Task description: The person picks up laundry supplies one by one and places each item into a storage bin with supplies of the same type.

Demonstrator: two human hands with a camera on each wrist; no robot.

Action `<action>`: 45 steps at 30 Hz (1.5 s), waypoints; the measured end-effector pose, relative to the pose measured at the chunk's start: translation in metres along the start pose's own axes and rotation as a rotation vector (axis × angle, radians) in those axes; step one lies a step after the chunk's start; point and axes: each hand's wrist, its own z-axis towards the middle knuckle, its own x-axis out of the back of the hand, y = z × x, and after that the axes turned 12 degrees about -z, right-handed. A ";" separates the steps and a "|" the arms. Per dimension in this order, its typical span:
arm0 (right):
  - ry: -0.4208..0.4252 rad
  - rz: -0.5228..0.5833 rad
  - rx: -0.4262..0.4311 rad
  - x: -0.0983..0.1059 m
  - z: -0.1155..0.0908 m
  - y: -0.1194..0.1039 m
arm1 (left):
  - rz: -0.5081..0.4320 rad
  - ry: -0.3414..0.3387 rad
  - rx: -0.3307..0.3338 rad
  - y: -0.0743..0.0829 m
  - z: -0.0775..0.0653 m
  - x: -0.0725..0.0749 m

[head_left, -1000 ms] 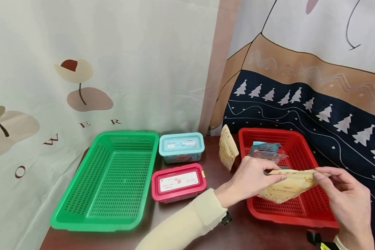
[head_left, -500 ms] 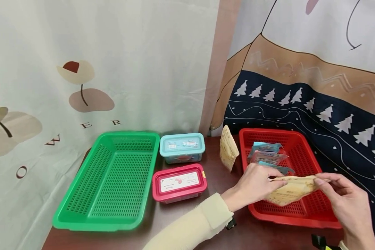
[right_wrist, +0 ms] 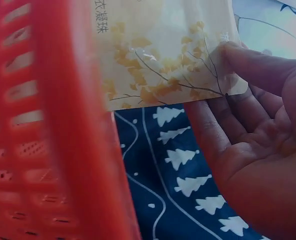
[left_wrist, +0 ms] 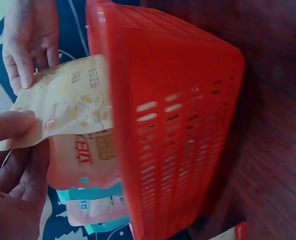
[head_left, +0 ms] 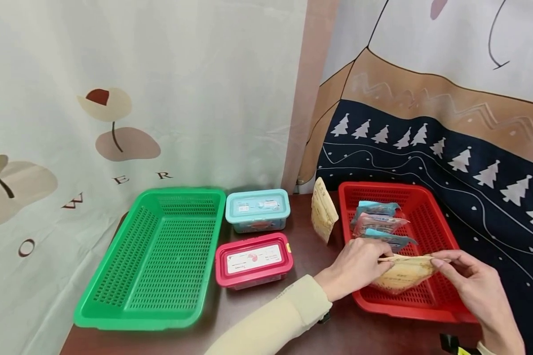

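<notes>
A cream pouch with yellow leaf print (head_left: 401, 275) stands partly inside the red basket (head_left: 408, 311), its top edge above the rim in the left wrist view. My left hand (head_left: 357, 266) pinches one upper corner between thumb and fingers. The opposite corner is pinched by my right hand (head_left: 477, 281), thumb on the printed face in the right wrist view. Behind this pouch, further back in the basket, stand a blue pouch (head_left: 393, 240), a pink pouch (head_left: 377, 224) and another blue pouch (head_left: 377, 208). The held pouch's bottom lies low in the basket.
Left of the basket a second cream pouch (head_left: 323, 212) stands upright on the dark red table (head_left: 308, 276). A light blue lidded box (head_left: 257, 209) and a magenta lidded box (head_left: 254, 260) stand beside the green basket (head_left: 148, 320). Printed curtains (head_left: 213, 98) hang behind.
The held cream pouch has gone down deeper into the red basket, both hands lowering with it. More of the blue and pink pouches behind now shows. The boxes have stayed put.
</notes>
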 end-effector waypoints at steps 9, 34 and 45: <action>-0.031 -0.015 0.002 -0.006 -0.002 0.009 | 0.197 0.033 -0.110 -0.003 -0.004 -0.009; -0.086 -0.003 0.039 -0.003 -0.006 -0.005 | 0.213 0.032 -0.027 -0.008 -0.010 -0.008; 0.027 0.008 0.101 0.002 -0.007 -0.020 | 0.020 0.030 0.004 -0.019 -0.015 0.014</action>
